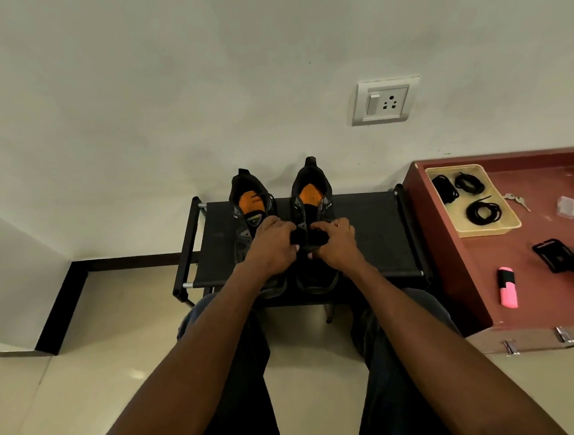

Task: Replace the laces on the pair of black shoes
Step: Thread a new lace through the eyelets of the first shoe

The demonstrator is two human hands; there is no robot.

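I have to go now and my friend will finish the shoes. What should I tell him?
Left hand and right hand: both curled at the laces of the right shoe, mid-shoe.
Left shoe stands beside it on the black rack.
Three coiled black laces lie in the tray on the red cabinet.
Done: can't tell how far the lacing has got.
Left: finish this shoe, then check the other.

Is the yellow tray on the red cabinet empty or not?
Not empty. The yellow tray holds three coiled black laces, lying apart from each other.
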